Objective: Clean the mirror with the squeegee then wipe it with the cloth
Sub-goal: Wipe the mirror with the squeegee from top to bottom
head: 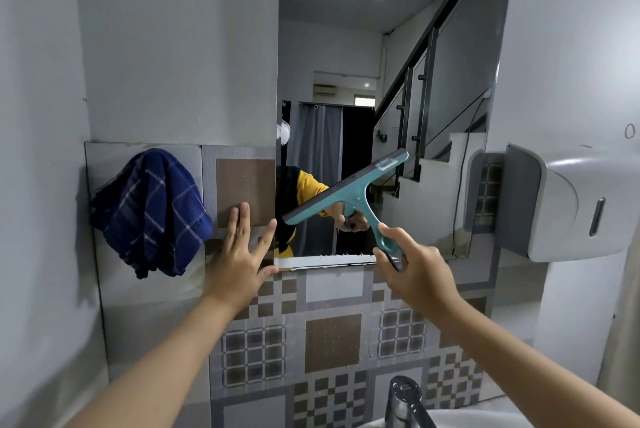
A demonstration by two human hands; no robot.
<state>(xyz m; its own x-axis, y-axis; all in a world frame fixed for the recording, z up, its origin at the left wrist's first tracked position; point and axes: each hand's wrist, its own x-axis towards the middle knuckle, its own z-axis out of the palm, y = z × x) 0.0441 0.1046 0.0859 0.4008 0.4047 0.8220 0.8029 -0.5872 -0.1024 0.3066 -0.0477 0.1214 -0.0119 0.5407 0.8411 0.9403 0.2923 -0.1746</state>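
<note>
Mirror, tall frameless wall glass [346, 46]: needs overlapping, evenly pressed strokes. Checked navy cloth [149, 212]: hangs left, well apart. Teal plastic squeegee [349, 190]: blade tilted across lower glass. Right hand [412, 268] clamps its handle; left hand [242, 254] splayed flat on tiles.

I am reaching both bare forearms up and forward from the bottom corners of the view, and they are converging toward the middle. My left hand [242, 247] is lying flat and open, palm forward, with the fingers [244, 216] stretched upward and spread apart; the index finger is angling off to the right while the thumb is pointing right along the lower edge. My right hand [410, 271] is sitting at about the same height, well apart from the left, with its back toward me. Its fingers are curling closed in a pinch, the thumb and forefinger pointing up and left, the wrist bending slightly inward.
</note>
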